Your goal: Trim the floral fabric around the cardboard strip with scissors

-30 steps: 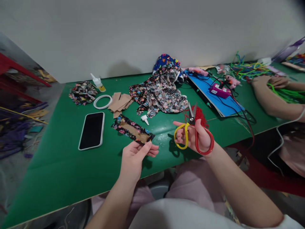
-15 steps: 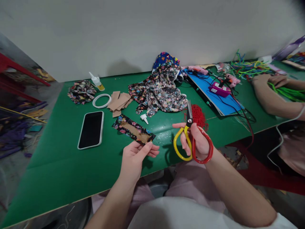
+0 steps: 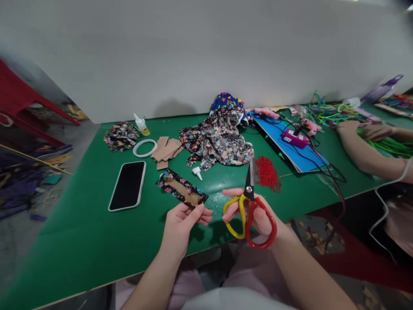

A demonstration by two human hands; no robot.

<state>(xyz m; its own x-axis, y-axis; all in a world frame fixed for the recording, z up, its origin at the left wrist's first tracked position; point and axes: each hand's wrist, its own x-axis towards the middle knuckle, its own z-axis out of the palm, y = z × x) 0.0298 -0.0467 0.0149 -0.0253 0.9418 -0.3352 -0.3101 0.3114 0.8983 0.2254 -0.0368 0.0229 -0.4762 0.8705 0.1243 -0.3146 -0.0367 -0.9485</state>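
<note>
Between the thumb and fingers of my left hand (image 3: 182, 224) is the near end of a cardboard strip (image 3: 182, 189), its edges wrapped in black floral fabric and its brown middle bare. My right hand (image 3: 263, 217) holds scissors (image 3: 249, 189) with one yellow and one red handle; the blades are together and point away from me. Beyond the strip lie a small white nozzle cap (image 3: 197, 172) and a crumpled piece of floral fabric (image 3: 222, 137). A tangle of red string (image 3: 268, 173) rests just past the scissors.
On the green table (image 3: 80, 232) are a phone (image 3: 127, 186), a white ring (image 3: 145, 148), cardboard pieces (image 3: 166, 150), a glue bottle (image 3: 141, 125) and a floral bundle (image 3: 121, 136). A blue folder (image 3: 300, 150) carries a purple power strip (image 3: 294, 137) and cables. Another person's arm (image 3: 361, 155) reaches in at right.
The scissors have moved left and closer to my body, nearer the strip. My left hand still holds the strip. The camera view has tilted up slightly.
</note>
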